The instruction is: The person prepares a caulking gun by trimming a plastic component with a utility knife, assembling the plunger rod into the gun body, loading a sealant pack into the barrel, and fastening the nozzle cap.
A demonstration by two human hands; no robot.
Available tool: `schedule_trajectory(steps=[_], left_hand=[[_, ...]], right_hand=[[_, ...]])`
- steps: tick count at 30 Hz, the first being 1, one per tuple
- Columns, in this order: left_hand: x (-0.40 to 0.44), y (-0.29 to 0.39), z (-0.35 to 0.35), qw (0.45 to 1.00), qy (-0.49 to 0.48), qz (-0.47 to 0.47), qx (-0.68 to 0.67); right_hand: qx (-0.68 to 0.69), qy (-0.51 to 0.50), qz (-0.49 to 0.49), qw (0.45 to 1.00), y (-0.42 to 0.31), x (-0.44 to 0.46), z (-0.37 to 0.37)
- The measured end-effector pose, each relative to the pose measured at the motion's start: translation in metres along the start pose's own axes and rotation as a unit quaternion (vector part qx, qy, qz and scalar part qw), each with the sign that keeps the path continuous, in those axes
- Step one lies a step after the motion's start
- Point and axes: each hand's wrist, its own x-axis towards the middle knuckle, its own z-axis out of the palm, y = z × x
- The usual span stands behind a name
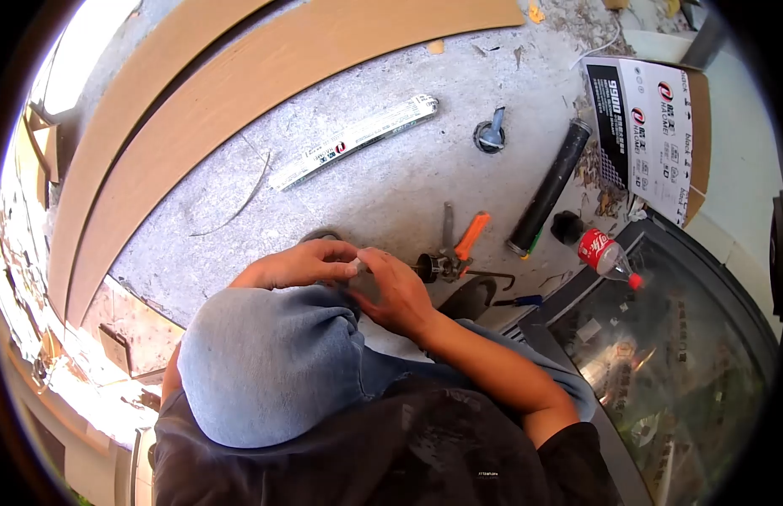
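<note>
L hand [307,263] & R hand [397,293] are brought together in front of the faded blue denim trousers [256,363], fingertips meeting. Btwn them a small pale piece [357,266] is pinched by L thumb & fingers; too small to be identified. R index is laid against it, but whether R grip is clamped can't be told, as the contact is partly hidden.

Just beside R hand, a metal caulking gun w/ orange handle [472,236] is set down on the grey concrete floor [370,198]. Farther out, a silver-white printed foil sausage pack [357,142] is laid at a slant; a dark ring w/ blue-grey nozzle [492,135] is placed to its right, then a long black cylindrical tube [550,187]. Nr the tube, a clear plastic bottle w/ red label [595,248] is seen on its side, by a white-&-black printed cardboard box [657,131].
</note>
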Motion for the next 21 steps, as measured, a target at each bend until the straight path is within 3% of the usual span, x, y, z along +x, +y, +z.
schedule_trajectory(steps=[5,7,9,10,12,15,18,21], left_hand=[[-0.009,0.004,-0.005,0.999,0.012,0.015,-0.027],[-0.018,0.000,-0.013,0.994,0.077,0.059,-0.056],[-0.023,-0.010,-0.026,0.988,0.087,0.096,-0.088],[-0.025,-0.012,-0.030,0.979,0.092,0.131,-0.124],[-0.034,0.006,-0.024,0.970,0.097,0.158,-0.155],[-0.043,0.039,-0.016,0.938,0.062,0.238,-0.244],[-0.053,0.079,-0.016,0.925,-0.016,0.277,-0.259],[-0.060,0.128,-0.011,0.935,-0.028,0.299,-0.189]], right_hand=[[0.029,0.018,-0.009,0.999,0.017,0.001,0.002],[-0.084,-0.017,0.023,0.996,0.053,-0.019,-0.002],[-0.195,-0.136,0.057,0.970,0.082,-0.037,-0.005],[-0.195,-0.133,0.053,0.970,0.094,-0.042,-0.001],[-0.254,-0.251,-0.011,0.934,0.113,-0.051,0.003],[-0.241,-0.285,-0.007,0.928,0.124,-0.040,0.001],[-0.195,-0.185,-0.029,0.963,0.075,-0.022,-0.052],[-0.173,-0.105,-0.027,0.979,0.014,-0.003,-0.120]])
